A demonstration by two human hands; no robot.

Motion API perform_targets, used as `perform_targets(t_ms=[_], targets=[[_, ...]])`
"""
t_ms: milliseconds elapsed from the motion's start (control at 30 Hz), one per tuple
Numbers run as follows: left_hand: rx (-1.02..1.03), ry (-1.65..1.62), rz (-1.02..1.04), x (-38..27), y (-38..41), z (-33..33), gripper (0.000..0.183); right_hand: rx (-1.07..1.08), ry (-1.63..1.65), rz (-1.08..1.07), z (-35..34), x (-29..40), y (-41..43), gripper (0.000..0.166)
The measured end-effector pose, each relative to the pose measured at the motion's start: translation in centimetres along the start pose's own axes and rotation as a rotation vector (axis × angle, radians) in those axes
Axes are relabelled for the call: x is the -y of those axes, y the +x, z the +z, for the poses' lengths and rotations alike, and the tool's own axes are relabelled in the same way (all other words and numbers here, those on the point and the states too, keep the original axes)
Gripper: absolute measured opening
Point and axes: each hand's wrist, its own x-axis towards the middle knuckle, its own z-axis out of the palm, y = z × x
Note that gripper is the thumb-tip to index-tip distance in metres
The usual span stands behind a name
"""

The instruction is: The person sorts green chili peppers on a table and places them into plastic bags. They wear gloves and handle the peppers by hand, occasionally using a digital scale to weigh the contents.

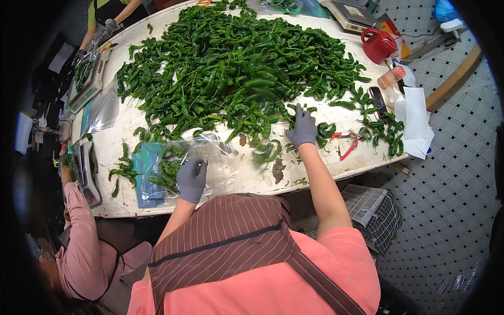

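Observation:
My left hand (192, 179), in a grey knit glove, rests at a clear plastic bag (220, 169) with its fingers curled on the film. Green peppers (167, 173) lie in the bag's blue-green printed end (147, 189). Farther right, my right hand (303, 129), gloved alike, is palm down with its fingers apart. It is at the near edge of a large heap of green peppers (236, 75), close to a few loose ones. Its fingertips partly hide what they touch.
Red-handled pruning shears (348, 143) lie right of my right hand. Beyond are a phone (378, 101), a bottle (391, 77), a red jug (378, 45) and a scale (350, 15). Co-workers' hands (67, 173) (108, 29) are at scales on the left.

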Motion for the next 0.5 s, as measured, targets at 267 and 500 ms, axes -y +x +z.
perform_targets(t_ms=[267,500], targets=[[-0.022,0.011,-0.015,0.3,-0.3,0.2,0.011,-0.076,0.514,0.067,0.3,-4.4,1.7,0.110],[0.032,-0.007,-0.041,-0.3,-0.5,0.3,0.014,0.516,2.488,-0.080,-0.9,-7.4,1.4,0.066]])
